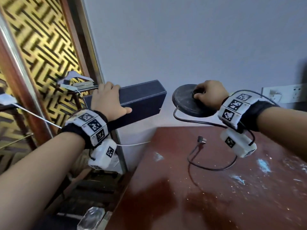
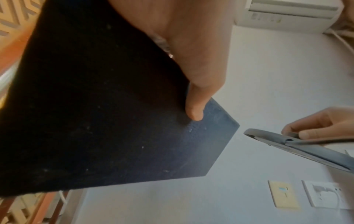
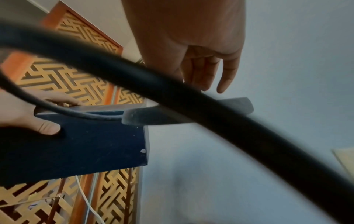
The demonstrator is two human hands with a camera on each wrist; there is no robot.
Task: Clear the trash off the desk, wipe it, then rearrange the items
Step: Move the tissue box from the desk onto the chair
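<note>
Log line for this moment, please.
left hand: grips box, lifted | right hand: holds disc, lifted, cable trailing to desk | desk: dusty, unwiped

Wall: plain pale grey-blue (image 1: 191,47)
Left: gold lattice screen (image 1: 41,39), wood-framed
Wall fittings: socket plate (image 1: 282,95); air conditioner (image 2: 287,13)

A lived-in room at home: a reddish wooden desk (image 1: 216,188) against a plain wall, a gold-patterned screen (image 1: 41,39), wall sockets (image 1: 285,95), an air conditioner (image 2: 287,13).
</note>
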